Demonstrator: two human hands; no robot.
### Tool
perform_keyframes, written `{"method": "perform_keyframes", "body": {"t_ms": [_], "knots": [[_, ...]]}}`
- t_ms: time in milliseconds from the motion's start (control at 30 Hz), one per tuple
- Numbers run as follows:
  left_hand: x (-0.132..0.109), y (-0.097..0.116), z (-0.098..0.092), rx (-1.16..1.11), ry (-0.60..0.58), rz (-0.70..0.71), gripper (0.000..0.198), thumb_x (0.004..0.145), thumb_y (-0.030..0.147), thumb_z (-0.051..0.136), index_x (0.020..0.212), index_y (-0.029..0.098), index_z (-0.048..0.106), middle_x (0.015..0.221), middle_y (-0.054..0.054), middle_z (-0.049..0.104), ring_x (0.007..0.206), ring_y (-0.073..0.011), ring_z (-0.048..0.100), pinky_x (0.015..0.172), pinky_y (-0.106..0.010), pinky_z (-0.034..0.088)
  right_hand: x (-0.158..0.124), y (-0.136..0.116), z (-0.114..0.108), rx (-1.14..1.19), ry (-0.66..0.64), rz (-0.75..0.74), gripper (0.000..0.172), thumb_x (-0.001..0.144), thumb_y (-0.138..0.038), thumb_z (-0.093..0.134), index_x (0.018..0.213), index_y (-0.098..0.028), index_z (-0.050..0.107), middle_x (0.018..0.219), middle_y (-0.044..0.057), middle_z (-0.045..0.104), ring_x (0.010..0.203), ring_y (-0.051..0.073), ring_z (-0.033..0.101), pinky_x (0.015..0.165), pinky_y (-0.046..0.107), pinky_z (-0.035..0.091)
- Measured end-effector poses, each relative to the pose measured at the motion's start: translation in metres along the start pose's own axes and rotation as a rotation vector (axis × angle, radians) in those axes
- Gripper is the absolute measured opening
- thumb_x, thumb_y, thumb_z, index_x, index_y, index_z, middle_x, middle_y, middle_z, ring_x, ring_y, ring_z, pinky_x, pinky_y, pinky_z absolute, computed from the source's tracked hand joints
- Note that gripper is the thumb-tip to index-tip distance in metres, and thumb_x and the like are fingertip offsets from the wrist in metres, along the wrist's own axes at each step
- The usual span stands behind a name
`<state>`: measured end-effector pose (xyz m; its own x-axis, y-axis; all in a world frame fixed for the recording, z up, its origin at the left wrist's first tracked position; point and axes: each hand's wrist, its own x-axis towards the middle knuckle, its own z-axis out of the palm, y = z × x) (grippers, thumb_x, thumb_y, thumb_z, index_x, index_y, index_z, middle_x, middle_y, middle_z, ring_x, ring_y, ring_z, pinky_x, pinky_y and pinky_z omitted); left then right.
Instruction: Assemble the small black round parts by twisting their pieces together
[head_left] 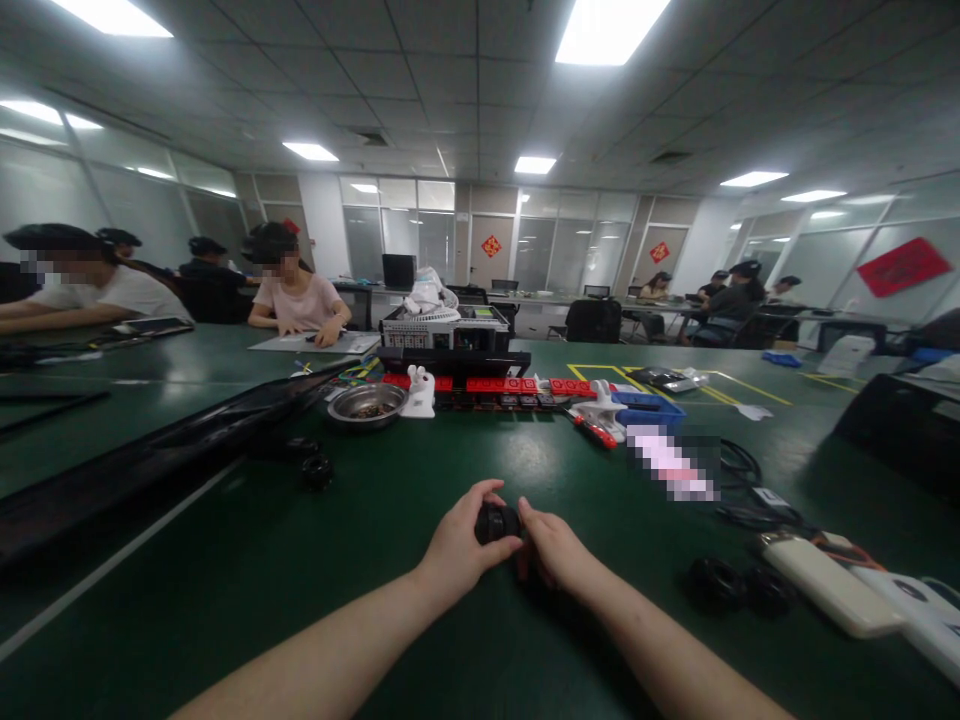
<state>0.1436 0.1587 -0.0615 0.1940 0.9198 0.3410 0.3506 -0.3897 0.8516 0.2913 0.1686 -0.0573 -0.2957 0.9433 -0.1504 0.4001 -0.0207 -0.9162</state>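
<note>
My left hand (461, 540) is closed around a small black round piece (495, 522), ribbed like a little wheel, just above the green table (360, 620). Thumb and fingers wrap it from the left. My right hand (553, 548) is right beside it, fingers curled and thumb pointing up by the piece's right side. Whether those fingers touch the piece or hold something else is hidden. Similar black round pieces lie on the table: one (316, 470) to the left, and a pair (716, 585) to the right of my right forearm.
Ahead stand a metal bowl (343, 408) of small parts, white brackets (421, 395), a red-and-black strip (495, 385), a red-handled tool (598, 432) and a blue tray (671, 412). Cables and a cream block (832, 585) lie right; a long black panel (150, 450) left. Co-workers sit beyond.
</note>
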Motion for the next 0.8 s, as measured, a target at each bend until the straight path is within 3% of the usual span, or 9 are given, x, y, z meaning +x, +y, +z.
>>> {"method": "perform_keyframes", "body": {"t_ms": [100, 267, 367, 433, 567, 700, 800], "knots": [[-0.002, 0.0, 0.001, 0.05, -0.031, 0.073, 0.062, 0.059, 0.025, 0.066, 0.114, 0.024, 0.037, 0.097, -0.002, 0.052, 0.09, -0.0183, 0.049, 0.084, -0.034, 0.037, 0.004, 0.004, 0.0, 0.049, -0.036, -0.015, 0.047, 0.078, -0.054, 0.026, 0.067, -0.015, 0.048, 0.039, -0.005, 0.044, 0.026, 0.005, 0.032, 0.028, 0.017, 0.023], [0.001, -0.006, -0.001, -0.052, 0.001, -0.01, 0.061, 0.067, 0.037, 0.057, 0.12, 0.02, 0.03, 0.095, -0.004, 0.051, 0.089, -0.0184, 0.049, 0.083, -0.035, 0.038, 0.004, 0.005, 0.003, 0.099, -0.08, -0.113, 0.035, 0.074, -0.049, 0.039, 0.073, -0.015, 0.046, 0.054, -0.003, 0.05, 0.038, 0.007, 0.041, 0.034, 0.018, 0.032], [0.004, -0.009, -0.001, -0.242, 0.009, -0.177, 0.056, 0.074, 0.046, 0.043, 0.12, 0.02, 0.027, 0.096, -0.006, 0.05, 0.079, -0.0169, 0.054, 0.063, -0.03, 0.047, -0.004, -0.001, 0.005, -0.03, 0.017, -0.306, 0.024, 0.071, -0.033, 0.052, 0.087, -0.016, 0.05, 0.071, 0.001, 0.055, 0.06, 0.011, 0.051, 0.052, 0.023, 0.041], [0.006, -0.01, 0.0, -0.34, -0.033, -0.279, 0.057, 0.073, 0.049, 0.043, 0.119, 0.02, 0.026, 0.091, -0.006, 0.052, 0.064, -0.0145, 0.056, 0.047, -0.025, 0.046, -0.01, -0.006, 0.005, -0.143, 0.11, -0.397, 0.029, 0.067, -0.022, 0.056, 0.096, -0.019, 0.049, 0.083, 0.002, 0.056, 0.071, 0.013, 0.051, 0.062, 0.024, 0.041], [0.006, -0.011, 0.004, -0.356, -0.086, -0.327, 0.05, 0.07, 0.047, 0.048, 0.108, 0.018, 0.035, 0.071, -0.001, 0.054, 0.042, -0.0092, 0.051, 0.037, -0.021, 0.04, -0.014, -0.009, 0.004, -0.213, 0.165, -0.427, 0.039, 0.064, -0.02, 0.06, 0.1, -0.02, 0.046, 0.092, 0.002, 0.054, 0.074, 0.014, 0.051, 0.065, 0.025, 0.04], [0.004, -0.007, 0.003, -0.313, -0.073, -0.259, 0.045, 0.068, 0.043, 0.053, 0.103, 0.019, 0.04, 0.078, -0.001, 0.053, 0.05, -0.0102, 0.052, 0.044, -0.022, 0.042, -0.006, -0.001, 0.003, -0.079, 0.216, -0.332, 0.029, 0.078, -0.043, 0.039, 0.088, -0.017, 0.049, 0.072, 0.001, 0.054, 0.065, 0.013, 0.05, 0.061, 0.025, 0.039], [0.001, -0.001, -0.001, -0.182, -0.082, -0.116, 0.051, 0.059, 0.035, 0.065, 0.103, 0.02, 0.044, 0.084, -0.002, 0.054, 0.073, -0.0157, 0.055, 0.066, -0.028, 0.044, 0.001, 0.005, 0.0, -0.027, 0.24, -0.202, 0.051, 0.082, -0.052, 0.017, 0.065, -0.016, 0.049, 0.05, -0.001, 0.045, 0.049, 0.012, 0.045, 0.051, 0.024, 0.036]]}}
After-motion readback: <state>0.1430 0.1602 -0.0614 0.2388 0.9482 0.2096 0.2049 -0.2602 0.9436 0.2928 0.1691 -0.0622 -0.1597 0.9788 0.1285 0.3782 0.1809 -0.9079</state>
